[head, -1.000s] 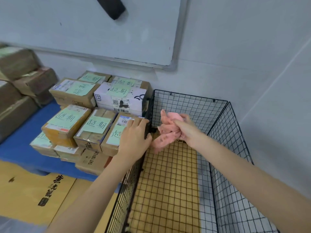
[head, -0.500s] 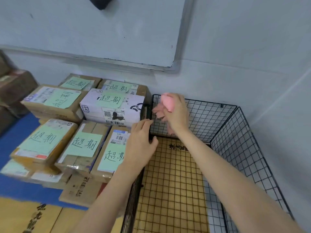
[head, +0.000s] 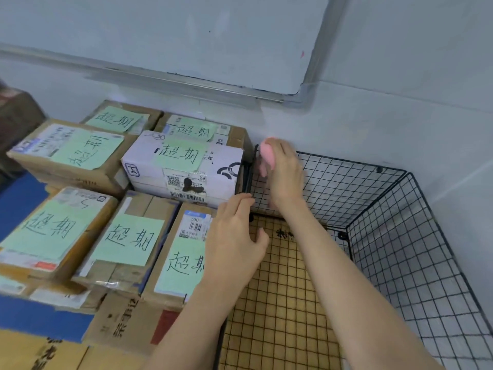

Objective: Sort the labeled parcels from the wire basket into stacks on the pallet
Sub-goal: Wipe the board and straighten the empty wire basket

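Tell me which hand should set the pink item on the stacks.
Right: the right hand grips the pink item just beside the white box, while the left hand lies open over the nearest brown parcel.

A large white whiteboard (head: 186, 36) with a silver metal frame (head: 310, 73) hangs on a pale grey painted wall (head: 400, 108). A small red mark (head: 302, 54) sits near the board's right edge. The light is soft and even.
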`<state>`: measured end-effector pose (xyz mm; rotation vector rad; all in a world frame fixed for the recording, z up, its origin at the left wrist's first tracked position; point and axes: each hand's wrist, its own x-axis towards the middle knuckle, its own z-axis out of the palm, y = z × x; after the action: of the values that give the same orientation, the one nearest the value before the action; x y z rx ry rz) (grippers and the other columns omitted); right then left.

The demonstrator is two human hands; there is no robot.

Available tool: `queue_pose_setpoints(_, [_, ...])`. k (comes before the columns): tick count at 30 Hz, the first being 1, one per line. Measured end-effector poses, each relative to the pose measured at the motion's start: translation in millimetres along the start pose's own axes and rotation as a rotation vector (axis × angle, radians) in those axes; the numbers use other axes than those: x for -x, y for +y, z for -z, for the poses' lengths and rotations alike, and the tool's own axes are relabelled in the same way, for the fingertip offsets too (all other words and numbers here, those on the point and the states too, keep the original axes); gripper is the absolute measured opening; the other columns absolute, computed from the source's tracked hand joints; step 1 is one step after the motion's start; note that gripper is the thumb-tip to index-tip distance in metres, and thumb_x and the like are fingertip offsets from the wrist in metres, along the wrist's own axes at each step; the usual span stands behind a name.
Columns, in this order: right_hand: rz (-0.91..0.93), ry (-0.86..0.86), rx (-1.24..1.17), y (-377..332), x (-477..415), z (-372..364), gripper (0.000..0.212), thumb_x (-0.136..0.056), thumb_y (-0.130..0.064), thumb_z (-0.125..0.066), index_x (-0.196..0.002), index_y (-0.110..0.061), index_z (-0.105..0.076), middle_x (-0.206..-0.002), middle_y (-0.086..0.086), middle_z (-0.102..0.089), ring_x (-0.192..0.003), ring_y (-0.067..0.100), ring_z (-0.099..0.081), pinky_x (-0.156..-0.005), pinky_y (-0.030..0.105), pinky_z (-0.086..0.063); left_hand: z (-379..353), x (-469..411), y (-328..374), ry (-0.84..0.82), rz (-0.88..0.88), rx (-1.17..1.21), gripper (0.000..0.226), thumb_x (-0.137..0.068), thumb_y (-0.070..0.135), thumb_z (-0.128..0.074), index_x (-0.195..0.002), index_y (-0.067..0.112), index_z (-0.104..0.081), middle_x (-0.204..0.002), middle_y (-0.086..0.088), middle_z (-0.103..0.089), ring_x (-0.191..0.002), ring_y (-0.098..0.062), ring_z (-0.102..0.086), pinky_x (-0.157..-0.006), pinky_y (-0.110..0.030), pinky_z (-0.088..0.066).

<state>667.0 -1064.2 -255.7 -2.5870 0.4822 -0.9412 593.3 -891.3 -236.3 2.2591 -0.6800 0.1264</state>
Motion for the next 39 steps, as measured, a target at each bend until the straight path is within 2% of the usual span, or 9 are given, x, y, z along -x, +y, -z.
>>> queue_pose_setpoints(17, [-0.305,0.189,-0.130,-16.3,1.4,-0.4,0.040,-0.083,0.001,-0.065,-0.120,-0.014,-0.067,-0.123,0.007,-0.064,-0.098,0.027,-0.066,-0.086,0.043,-0.056,-1.4,-1.8,-0.8,0.022,0.003,-0.050,0.048,-0.071,0.018,-0.074,-0.117,0.017,-0.062,-0.125,0.007,-0.058,-0.102,-0.018,-0.054,-0.082,-0.033,-0.049])
queue_pose_setpoints(20, [-0.292,0.124,-0.281,-31.4,-7.1,-13.3,0.041,-0.081,0.006,-0.062,-0.115,-0.015,-0.069,-0.114,0.007,-0.068,-0.096,0.021,-0.065,-0.089,0.024,-0.048,-1.5,-2.9,-2.9,0.034,-0.009,-0.029,0.043,-0.068,0.015,-0.074,-0.109,0.018,-0.061,-0.120,0.008,-0.058,-0.097,-0.017,-0.052,-0.078,-0.033,-0.049])
queue_pose_setpoints(22, [-0.313,0.072,-0.354,-26.0,-10.9,-3.4,0.031,-0.088,-0.001,-0.061,-0.113,-0.017,-0.070,-0.100,0.003,-0.070,-0.079,0.003,-0.067,-0.075,0.017,-0.053,-1.2,-2.8,-2.3,0.029,-0.007,-0.035,0.043,-0.070,0.016,-0.074,-0.111,0.018,-0.061,-0.121,0.009,-0.057,-0.097,-0.016,-0.051,-0.080,-0.032,-0.048])
queue_pose_setpoints(23, [-0.365,0.105,-0.402,-22.4,-10.7,5.0,0.025,-0.091,-0.003,-0.061,-0.112,-0.014,-0.070,-0.092,-0.002,-0.069,-0.069,-0.008,-0.064,-0.062,0.008,-0.049,-1.4,-2.6,-1.9,0.026,-0.006,-0.044,0.044,-0.071,0.018,-0.074,-0.113,0.018,-0.061,-0.122,0.009,-0.057,-0.098,-0.016,-0.051,-0.080,-0.032,-0.049])
queue_pose_setpoints(25, [-0.438,0.261,-0.485,-11.2,-9.2,15.8,0.023,-0.090,-0.005,-0.066,-0.112,-0.011,-0.069,-0.094,-0.014,-0.064,-0.077,-0.021,-0.057,-0.065,0.000,-0.043,-2.0,-2.0,-1.3,0.027,0.000,-0.054,0.046,-0.072,0.019,-0.074,-0.116,0.018,-0.061,-0.124,0.009,-0.057,-0.100,-0.017,-0.052,-0.080,-0.033,-0.049])
queue_pose_setpoints(28, [-0.485,0.453,-0.537,-7.9,-4.4,22.9,0.032,-0.087,-0.015,-0.072,-0.118,-0.019,-0.065,-0.111,-0.014,-0.064,-0.099,-0.006,-0.060,-0.088,0.013,-0.050,-1.8,-2.6,-1.1,0.021,0.012,-0.043,0.046,-0.073,0.019,-0.074,-0.117,0.017,-0.062,-0.125,0.009,-0.057,-0.103,-0.016,-0.051,-0.084,-0.034,-0.051])
queue_pose_setpoints(31, [-0.516,0.541,-0.466,-1.1,-1.6,23.2,0.035,-0.087,-0.017,-0.072,-0.121,-0.017,-0.063,-0.117,-0.009,-0.063,-0.100,0.002,-0.059,-0.089,0.017,-0.051,-1.3,-1.9,-0.5,0.014,0.023,-0.040,0.045,-0.074,0.019,-0.073,-0.118,0.017,-0.062,-0.126,0.009,-0.057,-0.105,-0.016,-0.052,-0.085,-0.034,-0.051])
queue_pose_setpoints(34, [-0.382,0.350,-0.334,3.7,4.3,15.7,0.036,-0.090,-0.017,-0.064,-0.125,-0.023,-0.061,-0.124,-0.003,-0.061,-0.095,0.017,-0.066,-0.076,0.034,-0.060,-1.7,-1.7,-0.3,0.019,0.021,-0.032,0.045,-0.075,0.020,-0.073,-0.118,0.018,-0.062,-0.126,0.010,-0.057,-0.105,-0.015,-0.052,-0.083,-0.032,-0.050])
queue_pose_setpoints(39, [-0.225,0.161,-0.008,-1.5,-3.7,0.7,0.048,-0.077,-0.001,-0.077,-0.122,-0.007,-0.063,-0.123,0.012,-0.063,-0.111,0.033,-0.061,-0.089,0.047,-0.055,-4.4,-3.0,-0.4,0.028,0.022,-0.020,0.045,-0.074,0.019,-0.073,-0.118,0.019,-0.062,-0.126,0.011,-0.057,-0.105,-0.014,-0.051,-0.082,-0.032,-0.051])
